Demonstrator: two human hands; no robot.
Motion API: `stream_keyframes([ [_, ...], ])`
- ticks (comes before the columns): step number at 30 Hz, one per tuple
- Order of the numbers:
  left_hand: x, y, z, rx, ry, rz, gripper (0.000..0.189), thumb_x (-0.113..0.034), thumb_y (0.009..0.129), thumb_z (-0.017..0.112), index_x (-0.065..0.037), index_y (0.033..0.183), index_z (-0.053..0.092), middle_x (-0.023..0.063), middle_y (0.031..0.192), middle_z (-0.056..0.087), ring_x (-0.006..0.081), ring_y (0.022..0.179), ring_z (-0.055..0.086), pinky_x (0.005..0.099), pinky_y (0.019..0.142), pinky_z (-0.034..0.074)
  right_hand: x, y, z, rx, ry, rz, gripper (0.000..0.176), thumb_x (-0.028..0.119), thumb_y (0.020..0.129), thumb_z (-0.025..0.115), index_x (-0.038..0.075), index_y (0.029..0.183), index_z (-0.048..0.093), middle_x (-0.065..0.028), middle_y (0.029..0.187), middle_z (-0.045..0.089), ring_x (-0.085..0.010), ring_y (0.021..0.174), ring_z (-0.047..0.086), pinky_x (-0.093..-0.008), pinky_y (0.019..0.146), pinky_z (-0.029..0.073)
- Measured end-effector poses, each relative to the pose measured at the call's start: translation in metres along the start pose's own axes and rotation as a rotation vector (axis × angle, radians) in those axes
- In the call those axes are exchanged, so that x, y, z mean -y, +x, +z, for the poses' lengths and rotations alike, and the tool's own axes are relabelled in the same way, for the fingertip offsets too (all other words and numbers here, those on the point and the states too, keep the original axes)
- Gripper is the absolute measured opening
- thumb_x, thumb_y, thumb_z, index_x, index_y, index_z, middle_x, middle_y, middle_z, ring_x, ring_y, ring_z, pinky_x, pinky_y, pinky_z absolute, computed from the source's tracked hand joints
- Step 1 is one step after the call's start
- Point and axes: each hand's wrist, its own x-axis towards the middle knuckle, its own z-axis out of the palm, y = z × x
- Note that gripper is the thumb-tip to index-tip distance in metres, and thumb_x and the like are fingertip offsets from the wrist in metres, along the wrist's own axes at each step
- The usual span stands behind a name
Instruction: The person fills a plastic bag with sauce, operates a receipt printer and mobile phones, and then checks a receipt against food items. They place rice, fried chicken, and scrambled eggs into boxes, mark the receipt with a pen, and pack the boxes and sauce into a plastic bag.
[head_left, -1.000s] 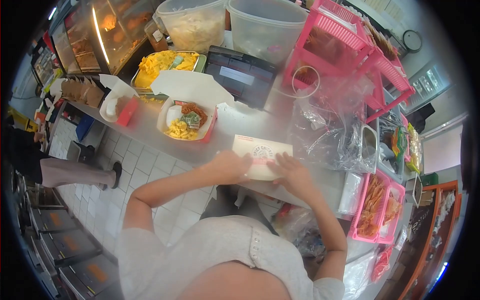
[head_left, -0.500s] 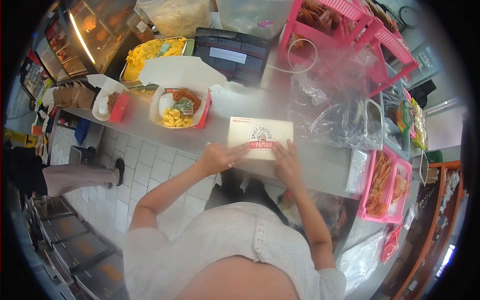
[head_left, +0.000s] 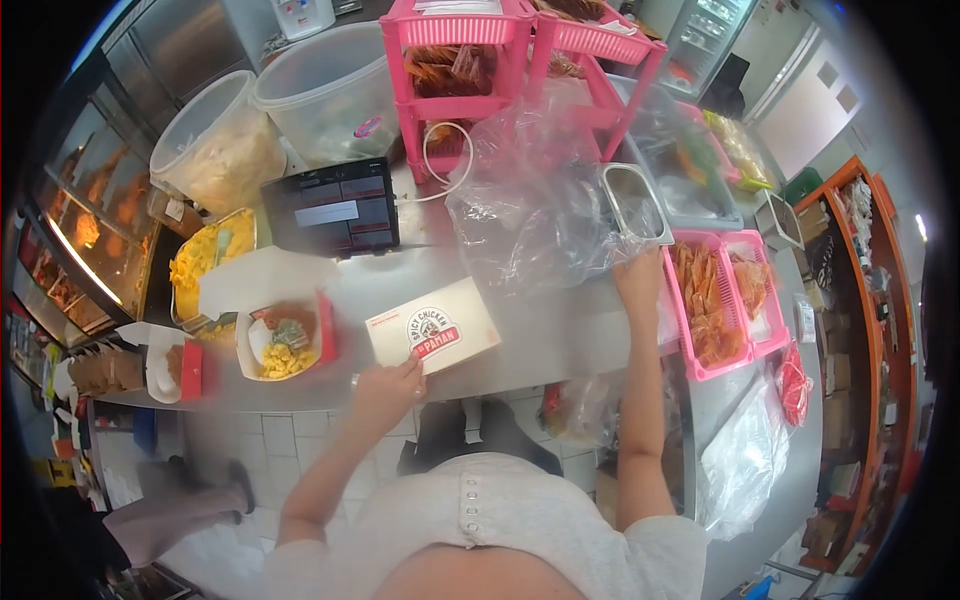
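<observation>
A closed white box [head_left: 470, 315] with a "Spicy Chicken" label lies tilted on the metal counter [head_left: 560, 345]. My left hand [head_left: 392, 388] is at its lower left edge, fingers bent against the box. Farther right, my right hand [head_left: 637, 270] reaches to clear plastic bags [head_left: 520, 230], just below a small metal tray [head_left: 634, 200]; its fingertips are hard to make out against the plastic. Left of the closed box stands an open box [head_left: 327, 330] with yellow food and something wrapped in green.
Pink baskets [head_left: 712, 368] of packed food lie right of my right hand, and a pink rack [head_left: 392, 90] rises at the back. A tablet [head_left: 330, 207], a tray of yellow food [head_left: 185, 318] and another open box [head_left: 190, 372] are at left. Another person's leg [head_left: 170, 515] shows lower left.
My right hand has left the closed box and moved right to the plastic bags. My left hand remains at the box, which now lies turned at an angle. The view has swung right.
</observation>
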Motion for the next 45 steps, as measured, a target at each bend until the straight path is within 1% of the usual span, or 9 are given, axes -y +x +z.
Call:
stream_keyframes([
  [7, -0.012, 0.000, 0.000, 0.139, 0.039, -0.058, 0.026, -0.018, 0.072, 0.058, -0.001, 0.092, 0.060, 0.0121, 0.102, 0.060, 0.0193, 0.058, 0.060, 0.0320, 0.055, 0.046, 0.084, 0.081, -0.002, 0.430, 0.341, -0.389, 0.028, 0.017, 0.076, 0.056, 0.003, 0.101, 0.057, -0.0214, 0.093, 0.056, -0.0352, 0.090, 0.054, -0.0409, 0.078, 0.043],
  [9, -0.013, 0.001, 0.000, 0.079, -0.002, -0.073, 0.024, -0.016, 0.069, 0.060, -0.001, 0.089, 0.061, 0.0120, 0.097, 0.062, 0.0199, 0.057, 0.060, 0.0311, 0.052, 0.046, 0.101, 0.077, -0.001, 0.893, 0.374, -0.449, 0.029, 0.010, 0.074, 0.049, -0.001, 0.100, 0.055, -0.0216, 0.093, 0.058, -0.0353, 0.091, 0.054, -0.0409, 0.078, 0.041],
  [13, -0.012, 0.001, -0.002, -0.006, -0.113, -0.127, 0.021, -0.015, 0.068, 0.061, -0.002, 0.084, 0.063, 0.0109, 0.093, 0.064, 0.0215, 0.057, 0.061, 0.0305, 0.051, 0.047, 0.070, 0.039, 0.034, 0.824, 0.554, -0.324, 0.025, 0.005, 0.072, 0.050, -0.002, 0.096, 0.057, -0.0198, 0.094, 0.058, -0.0339, 0.090, 0.054, -0.0392, 0.077, 0.042],
  [16, -0.012, 0.009, -0.007, -0.007, -0.148, -0.164, 0.021, -0.015, 0.068, 0.061, -0.003, 0.084, 0.064, 0.0098, 0.091, 0.064, 0.0225, 0.056, 0.061, 0.0313, 0.051, 0.048, 0.053, 0.032, 0.018, -0.140, 0.387, -0.029, 0.018, 0.003, 0.067, 0.064, 0.000, 0.084, 0.060, -0.0153, 0.090, 0.057, -0.0295, 0.083, 0.056, -0.0362, 0.071, 0.044],
  [20, -0.012, 0.002, -0.002, 0.010, -0.161, -0.180, 0.021, -0.016, 0.068, 0.061, -0.003, 0.083, 0.064, 0.0110, 0.090, 0.064, 0.0234, 0.057, 0.061, 0.0317, 0.051, 0.048, 0.022, 0.043, 0.014, 0.153, -0.307, 0.128, 0.025, 0.021, 0.075, 0.062, -0.002, 0.085, 0.062, -0.0128, 0.093, 0.054, -0.0272, 0.084, 0.054, -0.0382, 0.069, 0.044],
  [24, -0.010, 0.001, 0.000, 0.093, -0.243, -0.186, 0.032, -0.017, 0.069, 0.062, 0.001, 0.095, 0.056, 0.0096, 0.073, 0.060, 0.0256, 0.057, 0.058, 0.0351, 0.055, 0.046, -0.004, 0.057, 0.027, 0.275, -0.355, 0.111, 0.033, 0.031, 0.079, 0.058, -0.001, 0.080, 0.064, -0.0160, 0.094, 0.056, -0.0307, 0.081, 0.056, -0.0377, 0.068, 0.045],
  [26, -0.009, 0.000, -0.001, 0.107, -0.250, -0.190, 0.034, -0.018, 0.068, 0.062, 0.001, 0.096, 0.055, 0.0096, 0.068, 0.059, 0.0251, 0.057, 0.058, 0.0353, 0.055, 0.046, -0.015, 0.075, 0.023, 0.709, 0.041, 0.315, 0.033, 0.031, 0.078, 0.058, -0.001, 0.082, 0.064, -0.0186, 0.090, 0.057, -0.0319, 0.076, 0.058, -0.0356, 0.064, 0.049],
  [38, -0.007, 0.003, -0.002, 0.040, -0.193, -0.147, 0.020, -0.015, 0.069, 0.062, -0.002, 0.084, 0.064, 0.0104, 0.090, 0.065, 0.0209, 0.058, 0.061, 0.0298, 0.050, 0.048, -0.020, 0.023, 0.005, 0.318, 1.139, 0.700, 0.029, 0.027, 0.083, 0.057, -0.001, 0.078, 0.059, -0.0051, 0.079, 0.055, -0.0140, 0.065, 0.052, -0.0277, 0.050, 0.044],
  [45, -0.007, 0.003, -0.004, -0.002, -0.186, -0.115, 0.020, -0.015, 0.069, 0.062, -0.002, 0.084, 0.064, 0.0105, 0.089, 0.065, 0.0208, 0.056, 0.061, 0.0298, 0.050, 0.047, -0.030, -0.028, 0.016, 0.178, 0.915, 0.470, 0.028, 0.026, 0.084, 0.056, 0.000, 0.073, 0.059, -0.0041, 0.079, 0.049, -0.0125, 0.074, 0.048, -0.0250, 0.060, 0.041],
])
